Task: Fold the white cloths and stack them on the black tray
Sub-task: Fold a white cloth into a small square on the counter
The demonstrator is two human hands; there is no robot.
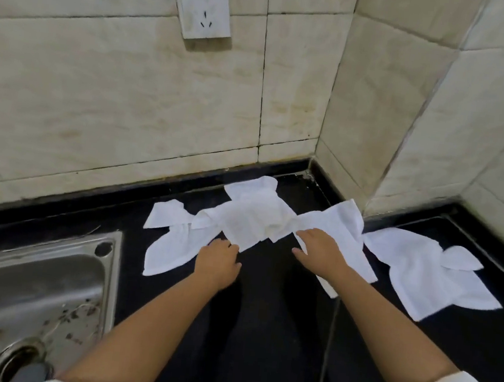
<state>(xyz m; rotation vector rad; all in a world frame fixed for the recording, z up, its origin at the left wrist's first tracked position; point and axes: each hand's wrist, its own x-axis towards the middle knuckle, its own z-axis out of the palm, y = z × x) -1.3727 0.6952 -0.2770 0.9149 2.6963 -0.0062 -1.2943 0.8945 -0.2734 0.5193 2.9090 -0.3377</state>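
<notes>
Black counter in a tiled corner, white cloths strewn across it.

From my feed, the middle cloth [254, 219] lies crumpled at twelve o'clock; it looks light and limp, best pinched at corners. My left hand [218, 260] curls at its near edge, though I can't tell if it's pinching. My right hand [320, 251] rests flat, fingers relaxed, on the neighbouring cloth [343, 231]. I can't pick out the tray.

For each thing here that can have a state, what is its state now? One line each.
Left hand: fingers curled on the middle cloth's edge.
Right hand: resting on the cloths, fingers relaxed.
Middle cloth: crumpled, unfolded.
Left cloth: crumpled, unfolded.
Right cloth: crumpled, lying apart.
Socket: nothing plugged in.
Sink: dirty, no water visible.
</notes>
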